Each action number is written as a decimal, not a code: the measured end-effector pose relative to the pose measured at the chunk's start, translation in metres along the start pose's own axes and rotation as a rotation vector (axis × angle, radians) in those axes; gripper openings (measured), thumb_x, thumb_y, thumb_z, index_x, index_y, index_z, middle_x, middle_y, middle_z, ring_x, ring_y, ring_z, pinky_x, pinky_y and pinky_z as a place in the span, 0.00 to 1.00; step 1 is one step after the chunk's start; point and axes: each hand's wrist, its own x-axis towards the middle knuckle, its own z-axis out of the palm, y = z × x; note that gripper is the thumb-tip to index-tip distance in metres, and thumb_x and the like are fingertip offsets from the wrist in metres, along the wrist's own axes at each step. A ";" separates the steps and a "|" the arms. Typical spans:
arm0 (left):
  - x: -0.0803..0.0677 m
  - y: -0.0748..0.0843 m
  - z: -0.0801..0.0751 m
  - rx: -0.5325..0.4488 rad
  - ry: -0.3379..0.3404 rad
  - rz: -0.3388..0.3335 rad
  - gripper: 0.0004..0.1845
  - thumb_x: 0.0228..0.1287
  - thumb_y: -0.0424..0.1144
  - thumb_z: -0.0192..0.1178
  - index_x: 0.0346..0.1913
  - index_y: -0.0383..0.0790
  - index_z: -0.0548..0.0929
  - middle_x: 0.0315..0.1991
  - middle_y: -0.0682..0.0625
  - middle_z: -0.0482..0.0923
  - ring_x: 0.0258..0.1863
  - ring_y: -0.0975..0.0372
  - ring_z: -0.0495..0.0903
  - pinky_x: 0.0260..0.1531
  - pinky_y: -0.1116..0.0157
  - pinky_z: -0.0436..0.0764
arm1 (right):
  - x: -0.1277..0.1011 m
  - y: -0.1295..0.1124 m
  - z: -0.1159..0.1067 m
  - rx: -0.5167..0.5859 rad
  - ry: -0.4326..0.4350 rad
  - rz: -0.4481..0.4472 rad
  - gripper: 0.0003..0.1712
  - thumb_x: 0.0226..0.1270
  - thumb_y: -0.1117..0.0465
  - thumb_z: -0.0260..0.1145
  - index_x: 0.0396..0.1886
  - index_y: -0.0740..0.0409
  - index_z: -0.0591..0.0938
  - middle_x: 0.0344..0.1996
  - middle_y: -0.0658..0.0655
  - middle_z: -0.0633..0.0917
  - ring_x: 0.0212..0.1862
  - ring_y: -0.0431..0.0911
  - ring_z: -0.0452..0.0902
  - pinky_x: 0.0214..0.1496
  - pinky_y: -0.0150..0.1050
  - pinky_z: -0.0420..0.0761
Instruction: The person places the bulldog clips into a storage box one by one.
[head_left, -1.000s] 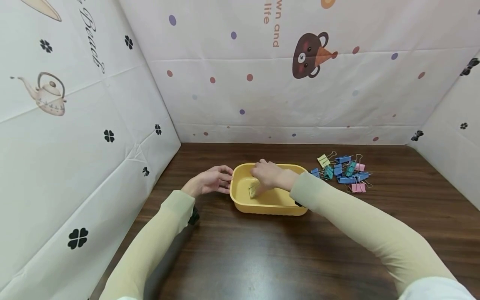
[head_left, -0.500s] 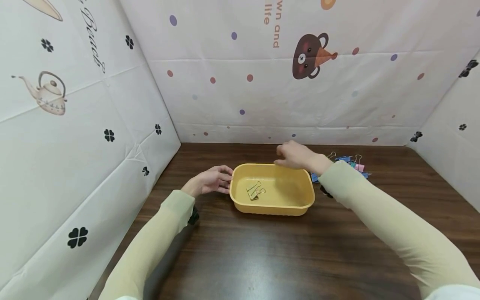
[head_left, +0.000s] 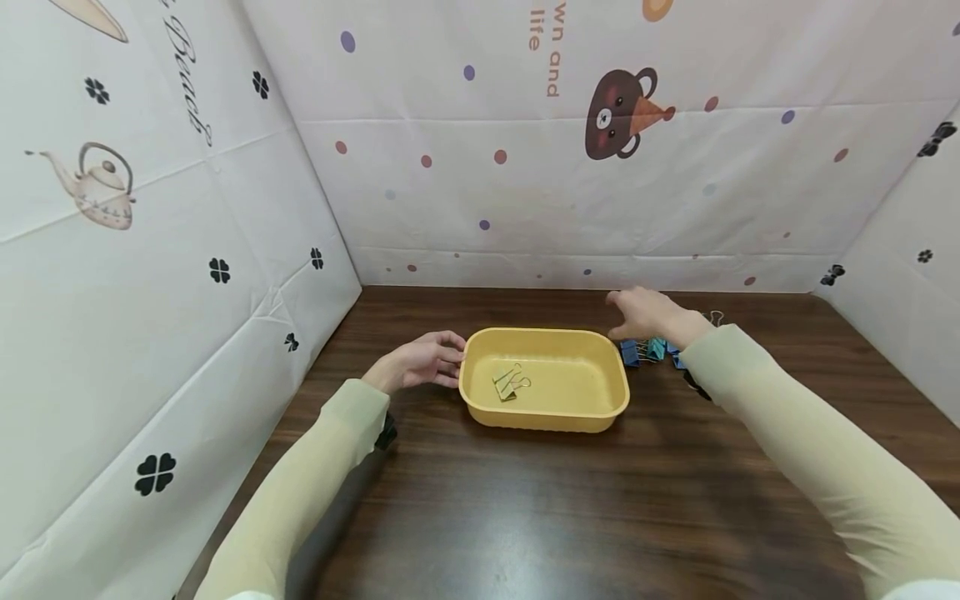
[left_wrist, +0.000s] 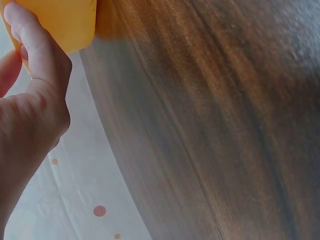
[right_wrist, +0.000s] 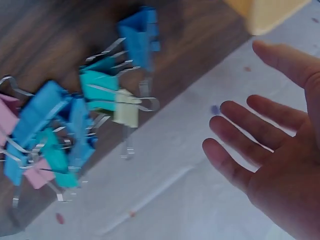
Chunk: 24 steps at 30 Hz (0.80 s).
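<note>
over dark wood table [head_left: 525,500], right hand [head_left: 648,314] is hovering wide, fingers spread, above binder clips [right_wrist: 75,125]; left hand [head_left: 420,362] is resting straight-fingered against yellow tray [head_left: 545,417].

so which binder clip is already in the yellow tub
The pale yellow-green clip, lying alone inside the tub; the rest sit in a pile on the table by the right hand.

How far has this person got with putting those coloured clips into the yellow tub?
Barely started, it seems. One yellowish clip lies in the yellow tub. The left hand rests against the tub's side, and the right hand, open and holding nothing, hovers over the pile of clips on the table. That whole pile looks left to move.
</note>
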 end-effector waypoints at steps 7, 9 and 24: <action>-0.001 0.001 0.000 0.018 -0.001 0.004 0.15 0.72 0.31 0.50 0.58 0.36 0.64 0.38 0.44 0.74 0.30 0.59 0.79 0.34 0.61 0.85 | -0.008 0.015 0.019 -0.069 -0.060 -0.030 0.35 0.52 0.54 0.76 0.56 0.69 0.77 0.49 0.67 0.83 0.49 0.63 0.77 0.47 0.58 0.80; -0.001 0.001 0.001 0.022 -0.001 0.006 0.16 0.72 0.31 0.50 0.58 0.35 0.63 0.38 0.43 0.74 0.30 0.59 0.79 0.34 0.61 0.85 | -0.010 0.017 0.024 -0.080 -0.078 -0.025 0.35 0.50 0.54 0.77 0.56 0.67 0.78 0.49 0.65 0.84 0.50 0.63 0.75 0.50 0.62 0.76; -0.002 0.000 0.000 0.023 0.003 0.010 0.13 0.71 0.31 0.51 0.55 0.39 0.65 0.37 0.44 0.75 0.31 0.58 0.78 0.34 0.61 0.85 | -0.008 0.029 0.048 -0.099 -0.024 -0.008 0.32 0.44 0.60 0.78 0.53 0.62 0.81 0.48 0.64 0.85 0.56 0.67 0.70 0.59 0.79 0.57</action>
